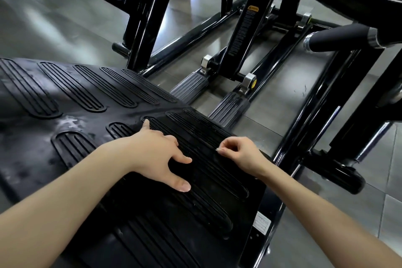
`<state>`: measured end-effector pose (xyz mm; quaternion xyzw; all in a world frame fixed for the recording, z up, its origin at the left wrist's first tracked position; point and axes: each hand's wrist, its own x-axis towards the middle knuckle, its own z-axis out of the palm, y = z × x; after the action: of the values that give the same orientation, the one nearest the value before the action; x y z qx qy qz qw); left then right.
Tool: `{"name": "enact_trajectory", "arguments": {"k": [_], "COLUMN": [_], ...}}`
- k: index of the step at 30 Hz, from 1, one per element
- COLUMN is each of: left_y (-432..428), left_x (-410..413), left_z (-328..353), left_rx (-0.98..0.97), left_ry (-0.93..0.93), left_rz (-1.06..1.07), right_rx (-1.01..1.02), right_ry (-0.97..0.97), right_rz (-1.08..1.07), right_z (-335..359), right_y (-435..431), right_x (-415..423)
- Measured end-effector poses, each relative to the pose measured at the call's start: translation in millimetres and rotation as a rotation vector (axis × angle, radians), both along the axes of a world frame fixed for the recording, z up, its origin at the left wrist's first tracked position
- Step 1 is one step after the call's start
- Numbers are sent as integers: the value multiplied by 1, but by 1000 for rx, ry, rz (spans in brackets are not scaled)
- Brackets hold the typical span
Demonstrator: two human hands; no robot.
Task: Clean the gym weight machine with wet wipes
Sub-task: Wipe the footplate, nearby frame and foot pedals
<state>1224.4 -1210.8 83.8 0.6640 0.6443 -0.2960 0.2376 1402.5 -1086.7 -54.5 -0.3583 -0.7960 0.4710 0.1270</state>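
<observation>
The weight machine's big black rubber footplate (87,98) fills the lower left, covered in ribbed oval treads, with pale smudges near its middle. My left hand (156,150) rests flat on the plate, fingers spread and straight. My right hand (239,152) hovers at the plate's right side with its fingers curled and thumb and fingertips drawn together just above a rib. No wet wipe shows in either hand or anywhere in view.
Black steel frame bars rise behind and to the right. Two small ribbed pedals (189,87) (228,109) lie on the grey floor beyond the plate. A padded handle (339,37) sticks out at the upper right. A white label (262,223) sits at the plate's lower right corner.
</observation>
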Motion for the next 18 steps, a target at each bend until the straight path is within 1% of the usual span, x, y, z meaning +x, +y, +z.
{"name": "enact_trajectory", "arguments": {"k": [3, 5, 8, 11, 13, 15, 18], "left_y": [1, 1, 0, 2, 7, 14, 27], "left_x": [2, 6, 12, 16, 18, 19, 19], "left_z": [-2, -5, -12, -17, -18, -18, -20], "left_rx": [61, 107, 84, 13, -34, -78, -138], "left_ry": [-24, -84, -133, -108, -69, -18, 52], "left_rz": [-34, -23, 15, 23, 7, -11, -24], "right_rx": [-13, -31, -26, 57, 62, 21, -83], "right_ry": [-20, -30, -30, -48, -42, -39, -7], "right_rz": [1, -16, -42, -44, -55, -33, -7], "right_z": [-2, -3, -1, 1, -2, -6, -5], "right_y": [-6, -10, -13, -6, 0, 3, 8], "right_x": [44, 69, 77, 48, 27, 23, 60]}}
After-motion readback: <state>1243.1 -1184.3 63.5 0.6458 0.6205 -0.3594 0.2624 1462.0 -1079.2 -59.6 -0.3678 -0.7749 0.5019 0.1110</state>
